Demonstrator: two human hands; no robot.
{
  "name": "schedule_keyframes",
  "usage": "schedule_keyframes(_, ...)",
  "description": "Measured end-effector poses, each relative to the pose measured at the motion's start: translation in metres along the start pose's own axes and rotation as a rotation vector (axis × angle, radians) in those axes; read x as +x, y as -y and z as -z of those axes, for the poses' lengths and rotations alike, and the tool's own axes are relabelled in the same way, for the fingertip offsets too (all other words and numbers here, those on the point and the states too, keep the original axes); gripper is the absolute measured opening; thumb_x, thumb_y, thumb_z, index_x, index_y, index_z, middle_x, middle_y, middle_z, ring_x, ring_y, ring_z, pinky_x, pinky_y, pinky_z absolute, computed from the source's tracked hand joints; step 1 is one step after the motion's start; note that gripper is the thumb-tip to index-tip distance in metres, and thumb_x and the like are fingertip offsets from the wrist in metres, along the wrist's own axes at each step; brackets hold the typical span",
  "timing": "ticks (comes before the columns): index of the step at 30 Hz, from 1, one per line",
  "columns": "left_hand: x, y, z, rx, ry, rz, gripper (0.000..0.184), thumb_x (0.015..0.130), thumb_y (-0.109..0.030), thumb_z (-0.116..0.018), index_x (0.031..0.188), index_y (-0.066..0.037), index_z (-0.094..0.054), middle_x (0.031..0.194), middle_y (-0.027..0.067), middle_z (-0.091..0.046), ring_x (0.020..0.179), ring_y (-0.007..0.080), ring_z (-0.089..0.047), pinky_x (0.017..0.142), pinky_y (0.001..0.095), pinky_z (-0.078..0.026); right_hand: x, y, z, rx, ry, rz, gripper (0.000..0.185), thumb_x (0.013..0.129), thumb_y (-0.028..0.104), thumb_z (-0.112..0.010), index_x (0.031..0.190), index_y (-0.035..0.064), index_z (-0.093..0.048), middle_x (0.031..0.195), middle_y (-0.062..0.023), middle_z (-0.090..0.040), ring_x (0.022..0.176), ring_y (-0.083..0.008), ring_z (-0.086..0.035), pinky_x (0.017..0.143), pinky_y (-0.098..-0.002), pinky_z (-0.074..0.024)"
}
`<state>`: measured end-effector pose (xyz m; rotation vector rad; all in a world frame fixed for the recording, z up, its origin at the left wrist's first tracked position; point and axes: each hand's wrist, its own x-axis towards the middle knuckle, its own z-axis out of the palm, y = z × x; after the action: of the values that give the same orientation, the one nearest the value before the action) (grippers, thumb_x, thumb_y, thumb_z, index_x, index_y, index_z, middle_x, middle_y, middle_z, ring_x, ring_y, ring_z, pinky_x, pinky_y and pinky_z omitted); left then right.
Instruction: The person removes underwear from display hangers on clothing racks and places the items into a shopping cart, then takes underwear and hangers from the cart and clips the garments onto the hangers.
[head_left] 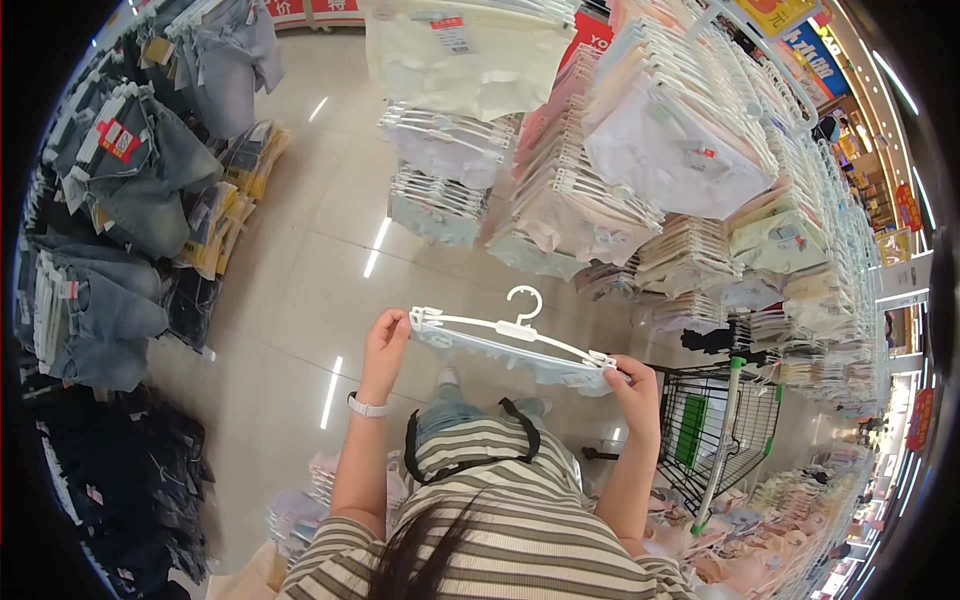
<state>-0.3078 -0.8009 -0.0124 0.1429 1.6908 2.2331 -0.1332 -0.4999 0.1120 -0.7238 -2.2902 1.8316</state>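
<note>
In front of my body a white clip hanger (515, 329) is held out level, its hook pointing away from me. Light blue underwear (490, 351) hangs from its two end clips, seen mostly edge-on from above. My left hand (386, 343) is closed at the left clip, pinching the hanger's end and the garment's corner. At the right clip my right hand (636, 388) is closed in the same way, thumb on top. A small tag (578, 380) shows on the garment near my right hand.
Racks of pale underwear (690, 150) on hangers stand ahead and to the right. Denim shorts (125, 190) hang along the left. A black wire shopping cart (690, 420) with green parts stands close by my right arm. The tiled floor (300, 260) runs between the racks.
</note>
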Motion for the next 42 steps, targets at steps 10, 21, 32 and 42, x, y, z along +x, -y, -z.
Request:
schedule_keyframes(10, -0.005, 0.0, -0.007, -0.014, -0.009, 0.01, 0.011, 0.094, -0.013, -0.05, 0.091, -0.004, -0.054, 0.082, -0.0038, -0.05, 0.078, 0.0051, -0.044, 0.072, 0.019, -0.037, -0.005, -0.006, 0.004, 0.037, -0.021, -0.016, 0.023, 0.083, 0.006, -0.063, 0.104, -0.0011, -0.06, 0.088, -0.0024, -0.064, 0.081, -0.0063, -0.056, 0.072, -0.0206, -0.0428)
schedule_keyframes(21, -0.007, 0.005, 0.001, -0.009, -0.018, 0.008, 0.012, 0.094, -0.015, -0.049, 0.092, -0.003, -0.054, 0.083, -0.0032, -0.05, 0.079, 0.0058, -0.044, 0.073, 0.0199, -0.037, -0.005, -0.002, -0.002, 0.047, 0.044, -0.044, 0.021, 0.084, 0.006, -0.062, 0.103, -0.0011, -0.059, 0.088, -0.0017, -0.064, 0.081, -0.0059, -0.055, 0.072, -0.0206, -0.0426)
schedule_keyframes(32, -0.005, 0.002, 0.005, 0.018, -0.039, 0.012, 0.013, 0.094, -0.015, -0.049, 0.093, -0.003, -0.054, 0.084, -0.0024, -0.051, 0.081, 0.0063, -0.046, 0.075, 0.0204, -0.038, 0.001, -0.006, -0.007, 0.055, 0.068, -0.061, 0.019, 0.084, 0.006, -0.062, 0.101, -0.0005, -0.06, 0.086, 0.0, -0.063, 0.079, -0.0053, -0.054, 0.07, -0.0199, -0.0419)
schedule_keyframes(42, -0.004, -0.005, 0.008, 0.019, -0.048, 0.035, 0.016, 0.096, -0.02, -0.048, 0.097, -0.005, -0.053, 0.08, -0.0046, -0.05, 0.074, 0.0038, -0.042, 0.069, 0.0183, -0.035, 0.008, -0.007, -0.017, 0.018, 0.036, -0.04, 0.018, 0.084, 0.005, -0.061, 0.101, -0.0015, -0.059, 0.086, -0.0016, -0.063, 0.078, -0.0049, -0.054, 0.069, -0.0196, -0.0416)
